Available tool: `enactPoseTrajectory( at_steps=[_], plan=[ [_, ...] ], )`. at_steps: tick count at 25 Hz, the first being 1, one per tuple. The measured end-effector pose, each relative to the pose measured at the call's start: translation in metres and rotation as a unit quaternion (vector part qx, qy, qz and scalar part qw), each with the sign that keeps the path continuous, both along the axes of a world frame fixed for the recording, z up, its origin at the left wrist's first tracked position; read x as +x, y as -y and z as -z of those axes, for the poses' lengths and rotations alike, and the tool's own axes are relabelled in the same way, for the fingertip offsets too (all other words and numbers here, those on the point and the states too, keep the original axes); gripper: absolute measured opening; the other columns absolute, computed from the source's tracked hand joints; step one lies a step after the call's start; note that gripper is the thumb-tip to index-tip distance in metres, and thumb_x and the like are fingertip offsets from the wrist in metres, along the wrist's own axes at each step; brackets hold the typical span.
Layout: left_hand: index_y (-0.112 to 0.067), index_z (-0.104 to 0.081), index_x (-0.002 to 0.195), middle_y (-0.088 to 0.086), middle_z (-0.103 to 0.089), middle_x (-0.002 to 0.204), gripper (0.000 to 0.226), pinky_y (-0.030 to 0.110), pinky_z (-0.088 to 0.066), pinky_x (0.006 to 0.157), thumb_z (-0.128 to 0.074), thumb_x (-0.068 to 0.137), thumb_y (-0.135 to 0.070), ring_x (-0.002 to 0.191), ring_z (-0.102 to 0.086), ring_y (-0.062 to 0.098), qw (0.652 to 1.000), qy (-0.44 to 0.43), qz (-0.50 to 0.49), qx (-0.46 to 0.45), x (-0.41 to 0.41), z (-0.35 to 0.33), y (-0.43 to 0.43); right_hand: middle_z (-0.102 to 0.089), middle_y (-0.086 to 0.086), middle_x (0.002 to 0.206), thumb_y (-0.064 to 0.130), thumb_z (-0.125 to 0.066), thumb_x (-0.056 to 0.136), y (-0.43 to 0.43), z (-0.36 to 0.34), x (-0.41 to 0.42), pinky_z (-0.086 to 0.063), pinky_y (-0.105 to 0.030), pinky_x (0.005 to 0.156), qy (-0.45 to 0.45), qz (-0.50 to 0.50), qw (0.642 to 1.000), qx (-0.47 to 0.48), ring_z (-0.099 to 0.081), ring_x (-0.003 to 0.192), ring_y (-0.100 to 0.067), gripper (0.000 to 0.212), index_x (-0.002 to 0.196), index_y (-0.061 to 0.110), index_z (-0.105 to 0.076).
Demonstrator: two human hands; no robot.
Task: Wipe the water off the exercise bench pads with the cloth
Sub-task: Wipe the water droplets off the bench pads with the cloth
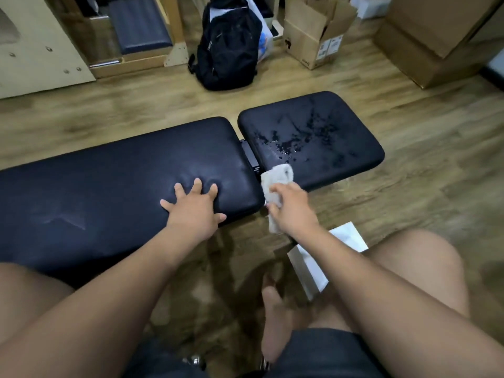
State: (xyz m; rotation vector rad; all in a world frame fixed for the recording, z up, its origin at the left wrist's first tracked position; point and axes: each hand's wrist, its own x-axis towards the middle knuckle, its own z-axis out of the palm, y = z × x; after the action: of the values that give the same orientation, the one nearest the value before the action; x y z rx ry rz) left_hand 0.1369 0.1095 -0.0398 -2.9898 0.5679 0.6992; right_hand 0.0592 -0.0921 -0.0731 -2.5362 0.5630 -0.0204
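Across the middle of the head view, two black pads with a smooth leather-like skin and rounded corners sit end to end above a wood-grain floor (409,186). The long pad (109,181) runs out toward 9 o'clock and looks dry, with faint creases. The short pad (349,124) at 1 o'clock carries beads and smears of water (286,147) over its near-left half. A narrow gap with a black hinge bracket (251,156) parts the two. The left hand (195,211) lies flat on the right end of the long pad, fingers spread apart and denting the padding. The right hand (293,208), just right of centre, has its fingers curled round the cloth (276,178), a pale, nubbly rolled towel. The towel's upper end touches the near-left corner of the short pad, just below the water, and its lower end hangs past the hand. At 12 o'clock a black fabric backpack (229,50) stands on the floor against a white plastic bag (264,36). To its right an open cardboard box (313,39) has its flaps up; what is inside cannot be told. A larger closed carton (436,36) sits at 2 o'clock. A white rectangular box (311,266) lies on the floor at 5 o'clock, beside the person's right knee. Bare floor rings the short pad's far and right edges.
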Motion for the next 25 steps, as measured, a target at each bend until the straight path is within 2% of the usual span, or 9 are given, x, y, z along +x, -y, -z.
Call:
enactPoseTrajectory(
  at_steps=[2, 5, 8, 10, 12, 15, 19, 22, 25],
  plan=[
    [-0.033, -0.024, 0.150, 0.006, -0.024, 0.153, 0.075, 0.069, -0.035, 0.101, -0.059, 0.088, -0.056, 0.133, -0.025, 0.043, 1.000, 0.016, 0.014, 0.015, 0.006, -0.003, 0.002, -0.047, -0.006, 0.115, 0.026, -0.056, 0.090, 0.005, 0.001, 0.000, -0.051, -0.042, 0.086, -0.040, -0.033, 0.998, -0.029, -0.058, 0.093, -0.032, 0.042, 0.131, 0.032, -0.051],
    [-0.030, -0.031, 0.148, 0.009, -0.034, 0.143, 0.075, 0.062, -0.043, 0.096, -0.063, 0.085, -0.055, 0.126, -0.034, 0.044, 0.999, 0.013, 0.023, 0.030, 0.012, -0.005, 0.005, -0.041, -0.008, 0.105, 0.020, -0.050, 0.094, 0.031, 0.001, -0.007, -0.051, -0.043, 0.082, -0.063, -0.061, 0.992, -0.086, -0.056, 0.086, -0.034, 0.052, 0.141, 0.038, -0.041],
    [-0.030, -0.032, 0.147, 0.008, -0.038, 0.138, 0.074, 0.058, -0.046, 0.094, -0.062, 0.085, -0.058, 0.121, -0.037, 0.042, 0.999, 0.028, 0.034, 0.031, 0.012, -0.001, 0.003, -0.046, -0.018, 0.110, 0.013, -0.053, 0.090, 0.083, 0.007, -0.013, -0.048, -0.043, 0.092, -0.002, 0.021, 0.999, -0.047, -0.055, 0.093, -0.039, 0.053, 0.140, 0.031, -0.048],
    [-0.031, -0.031, 0.147, 0.007, -0.038, 0.137, 0.074, 0.057, -0.047, 0.093, -0.060, 0.085, -0.059, 0.121, -0.038, 0.042, 0.998, 0.040, 0.040, 0.029, 0.011, 0.002, 0.001, -0.050, -0.025, 0.123, 0.010, -0.053, 0.089, 0.118, 0.006, -0.014, -0.043, -0.041, 0.095, 0.003, 0.111, 0.994, -0.016, -0.051, 0.108, -0.042, 0.052, 0.139, 0.027, -0.049],
    [-0.031, -0.031, 0.146, 0.007, -0.038, 0.138, 0.073, 0.058, -0.046, 0.094, -0.060, 0.085, -0.058, 0.123, -0.036, 0.043, 0.998, 0.038, 0.037, 0.029, 0.012, 0.003, 0.001, -0.051, -0.024, 0.125, 0.011, -0.053, 0.089, 0.124, 0.007, -0.014, -0.040, -0.038, 0.096, -0.005, 0.166, 0.986, -0.017, -0.050, 0.112, -0.040, 0.054, 0.141, 0.025, -0.048],
    [-0.030, -0.034, 0.144, 0.007, -0.040, 0.133, 0.071, 0.058, -0.047, 0.092, -0.062, 0.085, -0.056, 0.122, -0.037, 0.043, 0.998, 0.039, 0.033, 0.026, 0.012, 0.002, 0.003, -0.052, -0.017, 0.122, 0.017, -0.054, 0.087, 0.069, 0.013, -0.010, -0.044, -0.035, 0.095, 0.024, 0.104, 0.994, -0.008, -0.055, 0.105, -0.036, 0.055, 0.141, 0.025, -0.046],
    [-0.030, -0.030, 0.147, 0.007, -0.038, 0.137, 0.073, 0.057, -0.047, 0.092, -0.058, 0.086, -0.058, 0.119, -0.038, 0.041, 0.997, 0.053, 0.048, 0.025, 0.010, 0.007, -0.001, -0.048, 0.002, 0.111, 0.028, -0.047, 0.090, 0.037, 0.006, -0.013, -0.050, -0.033, 0.076, -0.030, -0.020, 0.997, -0.065, -0.060, 0.092, -0.027, 0.053, 0.139, 0.048, -0.039],
    [-0.030, -0.025, 0.150, 0.006, -0.031, 0.147, 0.074, 0.058, -0.043, 0.096, -0.056, 0.088, -0.058, 0.124, -0.034, 0.042, 0.997, 0.051, 0.044, 0.027, 0.009, 0.009, -0.002, -0.052, -0.003, 0.111, 0.029, -0.050, 0.088, 0.092, -0.010, -0.011, -0.048, -0.034, 0.078, -0.073, 0.019, 0.986, -0.147, -0.062, 0.097, -0.028, 0.052, 0.135, 0.052, -0.044],
    [-0.030, -0.023, 0.150, 0.007, -0.027, 0.151, 0.074, 0.059, -0.040, 0.100, -0.055, 0.089, -0.057, 0.130, -0.030, 0.044, 0.997, 0.055, 0.040, 0.026, 0.007, 0.009, -0.002, -0.058, -0.005, 0.125, 0.025, -0.054, 0.087, 0.144, -0.022, 0.003, -0.047, -0.032, 0.082, -0.118, 0.096, 0.979, -0.137, -0.061, 0.108, -0.028, 0.051, 0.132, 0.049, -0.050]
  ],
)
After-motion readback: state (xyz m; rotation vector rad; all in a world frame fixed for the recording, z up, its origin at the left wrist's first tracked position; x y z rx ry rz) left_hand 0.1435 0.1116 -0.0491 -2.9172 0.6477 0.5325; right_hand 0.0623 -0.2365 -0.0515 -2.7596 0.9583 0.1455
